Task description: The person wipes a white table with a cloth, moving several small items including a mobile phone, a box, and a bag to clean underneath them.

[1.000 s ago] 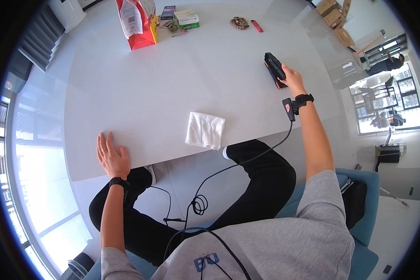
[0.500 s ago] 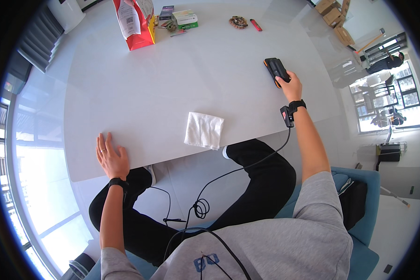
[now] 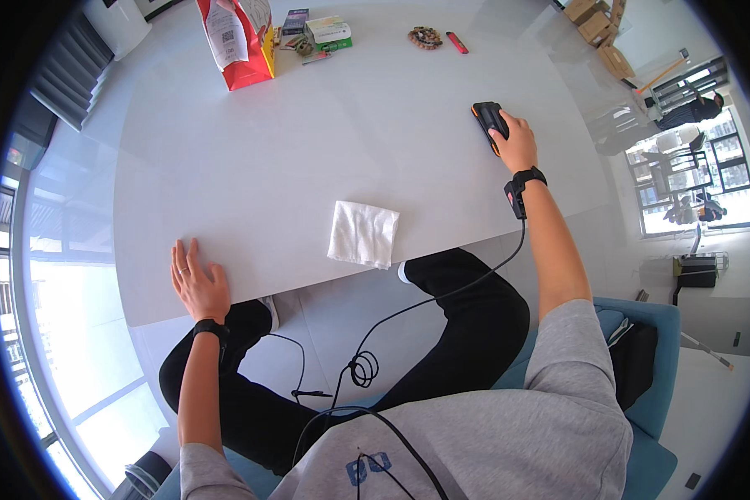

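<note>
As the right hand grips a device, boxes neighbour a bag.

Bright overall. Lit from 2 sides: through windows at far left, through panes at right. Blown out to white on glossy floor at left. Softly shiny across tabletop, only faintly shadowed. Crisp around centre, softer toward rim. Bowed by fisheye lens near edges, black at corners.
</note>
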{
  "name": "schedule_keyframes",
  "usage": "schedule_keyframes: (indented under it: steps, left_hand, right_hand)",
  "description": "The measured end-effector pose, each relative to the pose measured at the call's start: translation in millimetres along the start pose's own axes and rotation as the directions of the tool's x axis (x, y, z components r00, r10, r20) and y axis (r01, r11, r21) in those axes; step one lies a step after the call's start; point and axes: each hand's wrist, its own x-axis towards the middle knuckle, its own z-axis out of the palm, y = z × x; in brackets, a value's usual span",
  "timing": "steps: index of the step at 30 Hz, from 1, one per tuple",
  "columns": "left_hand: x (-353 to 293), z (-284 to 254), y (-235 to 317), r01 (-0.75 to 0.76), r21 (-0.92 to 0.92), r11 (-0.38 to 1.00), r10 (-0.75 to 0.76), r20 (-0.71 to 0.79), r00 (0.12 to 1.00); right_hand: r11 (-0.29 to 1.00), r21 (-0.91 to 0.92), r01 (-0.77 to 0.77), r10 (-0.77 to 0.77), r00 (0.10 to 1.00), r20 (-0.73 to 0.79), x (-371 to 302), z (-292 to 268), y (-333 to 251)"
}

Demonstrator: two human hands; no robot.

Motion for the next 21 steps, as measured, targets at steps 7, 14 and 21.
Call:
schedule_keyframes:
  steps: [7,14,21]
  left_hand:
    - [-1,0,-1,0.008,0.010,1.000,-0.008,0.011,1.000]
    - [0,-3,1,0.015,0.008,1.000,-0.015,0.014,1.000]
    - [0,1,0,0.012,0.018,1.000,-0.013,0.011,1.000]
  right_hand:
    - [0.984,0.120,-0.134,0.126,0.990,0.069,-2,-10,-8]
    - [0.977,0.147,-0.155,0.142,0.985,0.096,-10,-13,1]
    - [0.947,0.217,-0.235,0.184,0.955,0.234,-10,-13,-12]
